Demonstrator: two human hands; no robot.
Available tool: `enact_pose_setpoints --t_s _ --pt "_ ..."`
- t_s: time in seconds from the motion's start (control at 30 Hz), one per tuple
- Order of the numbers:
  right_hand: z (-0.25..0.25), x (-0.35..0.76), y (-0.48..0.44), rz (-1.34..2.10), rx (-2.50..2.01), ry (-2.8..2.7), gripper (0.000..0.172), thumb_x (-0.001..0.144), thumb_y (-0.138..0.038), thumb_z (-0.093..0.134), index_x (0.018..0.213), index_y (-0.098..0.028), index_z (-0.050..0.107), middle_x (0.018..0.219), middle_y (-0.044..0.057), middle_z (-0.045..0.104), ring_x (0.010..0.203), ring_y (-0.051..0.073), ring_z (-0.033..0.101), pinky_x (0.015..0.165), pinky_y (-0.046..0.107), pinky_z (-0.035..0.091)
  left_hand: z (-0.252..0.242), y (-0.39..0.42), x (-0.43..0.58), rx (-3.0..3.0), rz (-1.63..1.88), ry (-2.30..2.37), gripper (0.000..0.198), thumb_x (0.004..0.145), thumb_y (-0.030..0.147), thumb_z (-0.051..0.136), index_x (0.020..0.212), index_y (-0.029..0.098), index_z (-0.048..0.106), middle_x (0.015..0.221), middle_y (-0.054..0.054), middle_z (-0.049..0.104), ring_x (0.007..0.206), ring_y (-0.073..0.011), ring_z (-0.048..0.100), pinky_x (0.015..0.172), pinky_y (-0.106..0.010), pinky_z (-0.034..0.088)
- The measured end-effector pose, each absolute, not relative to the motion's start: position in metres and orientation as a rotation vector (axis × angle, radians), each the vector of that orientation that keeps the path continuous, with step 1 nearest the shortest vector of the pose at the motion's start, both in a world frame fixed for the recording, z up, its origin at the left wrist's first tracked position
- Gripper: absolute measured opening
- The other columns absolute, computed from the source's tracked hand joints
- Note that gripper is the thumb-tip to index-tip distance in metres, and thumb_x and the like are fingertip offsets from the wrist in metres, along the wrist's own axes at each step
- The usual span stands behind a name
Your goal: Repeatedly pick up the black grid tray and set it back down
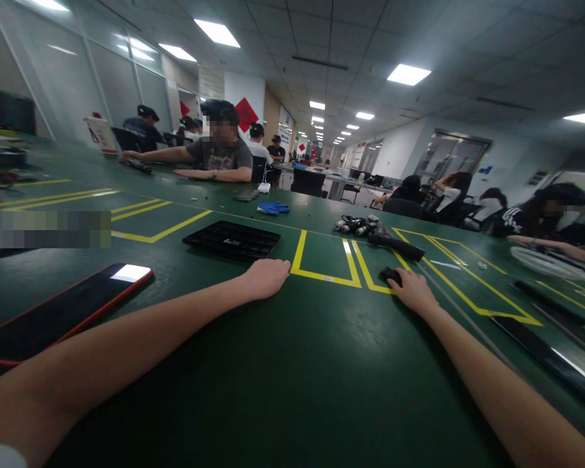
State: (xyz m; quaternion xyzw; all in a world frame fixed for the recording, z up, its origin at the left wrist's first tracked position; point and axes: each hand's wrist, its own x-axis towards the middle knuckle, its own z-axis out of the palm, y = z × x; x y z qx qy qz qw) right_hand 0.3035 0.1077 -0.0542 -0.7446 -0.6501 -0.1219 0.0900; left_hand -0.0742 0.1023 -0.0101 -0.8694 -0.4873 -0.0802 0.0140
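Note:
My left hand (266, 278) is closed on the green table, knuckles up, at the near right corner of a black ribbed tray (233, 239). Its fingers curl under, hiding whatever they may hold. A yellow tape outline (329, 280) begins just right of it. Farther right, my right hand (415, 291) has its fingers around a small dark object (390, 275), whose kind I cannot make out. This object is low over another taped outline (370, 278). Beyond it lie a black tube-like piece (397, 247) and a bunch of black cables with silvery connectors (355, 225).
A large phone-like device (68, 309) with an orange edge lies beside my left forearm. Blue gloves (273, 208) rest farther back. Long dark bars (546, 354) lie at right. Across the table a person (221, 156) reaches toward a dark item; another person (541, 214) sits at right.

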Motion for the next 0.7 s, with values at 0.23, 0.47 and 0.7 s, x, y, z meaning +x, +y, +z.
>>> enact_pose_setpoints --t_s 0.23,0.47,0.7 --pt "-0.052 0.302 0.107 -0.345 -2.234 -1.940 0.048 0.087 -0.040 0.037 0.122 -0.009 0.050 0.117 0.018 0.056 0.104 0.031 0.052 0.091 0.040 0.038 -0.004 0.105 -0.081 -2.618 -0.208 -1.663 0.019 0.086 0.025 0.042 0.091 0.013 0.056 0.085 -0.015 0.063 0.082 -0.0269 0.061 0.071 -0.037 0.046" --pt "-0.048 0.296 0.102 -0.340 -2.239 -1.934 0.047 0.087 -0.039 0.037 0.122 -0.009 0.050 0.116 0.018 0.056 0.104 0.031 0.052 0.093 0.040 0.038 0.002 0.124 -0.088 -2.878 -0.707 -1.848 0.006 0.076 0.019 0.052 0.080 0.016 0.056 0.075 -0.007 0.060 0.069 -0.0202 0.059 0.066 -0.032 0.047" --pt "-0.049 0.298 0.104 -0.345 -2.221 -1.925 0.046 0.087 -0.038 0.039 0.120 -0.009 0.051 0.114 0.019 0.057 0.103 0.030 0.052 0.090 0.039 0.038 0.039 0.159 -0.135 -2.299 -1.671 -2.561 0.015 0.080 0.019 0.036 0.074 0.016 0.050 0.065 -0.005 0.055 0.059 -0.0145 0.057 0.055 -0.025 0.046"
